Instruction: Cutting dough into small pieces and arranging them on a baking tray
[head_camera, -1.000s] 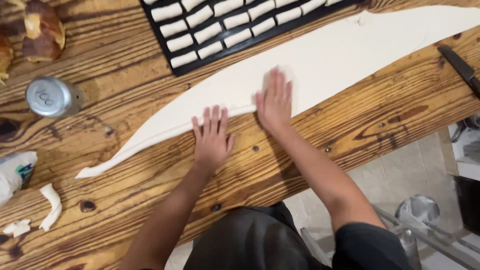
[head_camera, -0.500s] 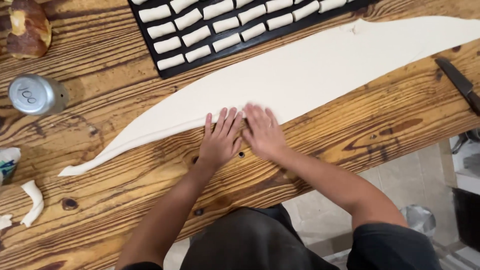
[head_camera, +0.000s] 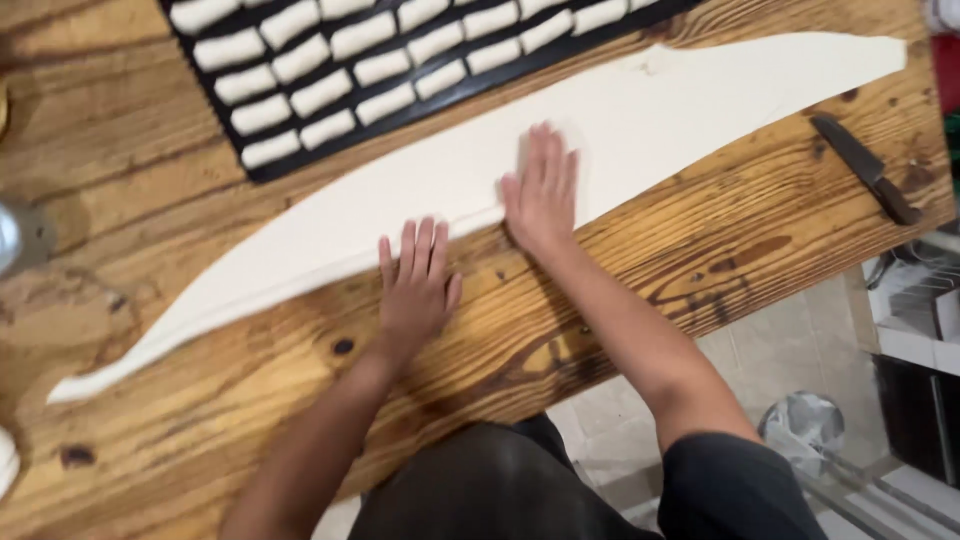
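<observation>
Long dough sheet lies diagonally across wood table, just below black tray of small dough rolls. Left hand flat, fingers spread a bit, tips touching dough's near edge, palm on the table. Right hand flat on dough, fingers together, holding nothing. Knife lies on table near dough's right end, apart from it.

Dough sheet lying lengthwise across wooden table, tray of dough pieces sitting behind it, knife lying at right, both hands resting along the sheet's near edge
</observation>
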